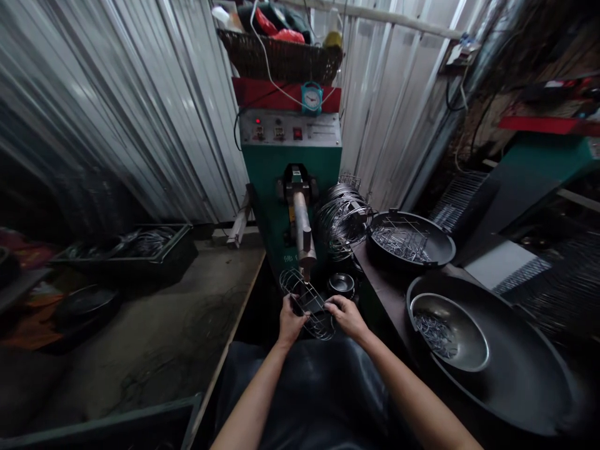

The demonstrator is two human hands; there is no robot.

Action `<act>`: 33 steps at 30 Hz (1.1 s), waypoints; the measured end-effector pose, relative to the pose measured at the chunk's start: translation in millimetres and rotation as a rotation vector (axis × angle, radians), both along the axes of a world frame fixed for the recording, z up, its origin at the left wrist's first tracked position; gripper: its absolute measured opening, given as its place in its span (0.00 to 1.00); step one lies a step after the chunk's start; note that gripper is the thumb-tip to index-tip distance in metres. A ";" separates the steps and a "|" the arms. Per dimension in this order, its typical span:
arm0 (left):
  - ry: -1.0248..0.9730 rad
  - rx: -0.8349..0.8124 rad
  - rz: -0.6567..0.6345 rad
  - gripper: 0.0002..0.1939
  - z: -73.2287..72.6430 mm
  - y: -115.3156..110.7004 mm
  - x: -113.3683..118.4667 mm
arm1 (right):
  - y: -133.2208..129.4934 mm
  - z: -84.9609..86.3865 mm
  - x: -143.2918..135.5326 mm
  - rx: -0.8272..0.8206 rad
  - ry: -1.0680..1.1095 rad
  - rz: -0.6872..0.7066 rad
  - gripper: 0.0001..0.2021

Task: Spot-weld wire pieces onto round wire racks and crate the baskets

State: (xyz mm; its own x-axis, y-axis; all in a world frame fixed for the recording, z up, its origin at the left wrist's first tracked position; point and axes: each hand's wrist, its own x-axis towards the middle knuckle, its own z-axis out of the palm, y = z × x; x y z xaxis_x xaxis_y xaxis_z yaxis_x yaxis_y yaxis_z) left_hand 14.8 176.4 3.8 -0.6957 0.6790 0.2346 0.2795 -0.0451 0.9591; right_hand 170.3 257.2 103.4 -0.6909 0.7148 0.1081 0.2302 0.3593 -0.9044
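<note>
A small wire rack (313, 299) made of thin bent metal rods lies tilted between my two hands. My left hand (293, 320) is closed around its near left side, fingers wrapped over the wires. At its right edge my right hand (345, 315) pinches the wire between thumb and fingers. The far end of the rack sits under the tip of a spot welder's metal arm (304, 228), where a small bright glint shows at the electrode. Behind it rises the green welding machine (267, 164), with a lit red light on its panel (323, 130).
To the right, a bundle of wire frames (344, 215) hangs beside the machine. A dark pan (443, 240) holds loose wire pieces; a metal bowl (473, 337) with small wire parts sits inside a larger pan (525, 369). Bins stand on the left floor. A wicker basket (281, 57) tops the machine.
</note>
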 end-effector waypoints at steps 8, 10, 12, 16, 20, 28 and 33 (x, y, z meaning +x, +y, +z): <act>0.077 0.013 0.074 0.28 -7.3 -2.9 1.2 | -4.4 -4.2 7.6 -0.034 -0.013 -0.004 0.10; 0.097 0.006 0.079 0.28 -6.6 -3.0 1.1 | -4.4 -4.1 8.6 -0.029 -0.020 -0.006 0.10; 0.115 0.004 0.075 0.27 -4.5 -3.0 0.6 | -4.0 -3.7 9.2 -0.023 -0.031 -0.012 0.09; 0.123 -0.022 0.041 0.26 1.5 -3.1 -1.9 | -3.6 -2.8 8.6 -0.012 -0.048 -0.022 0.09; 0.148 -0.049 -0.028 0.24 6.5 -3.7 -4.8 | -5.6 -4.4 8.7 -0.004 -0.044 -0.026 0.08; 0.059 -0.051 -0.132 0.24 7.2 -10.7 -2.9 | -20.0 -4.4 15.8 -0.093 0.042 -0.012 0.08; -0.043 -0.053 -0.077 0.26 6.9 -9.9 -3.7 | -12.3 8.8 -1.4 -0.065 0.055 -0.031 0.09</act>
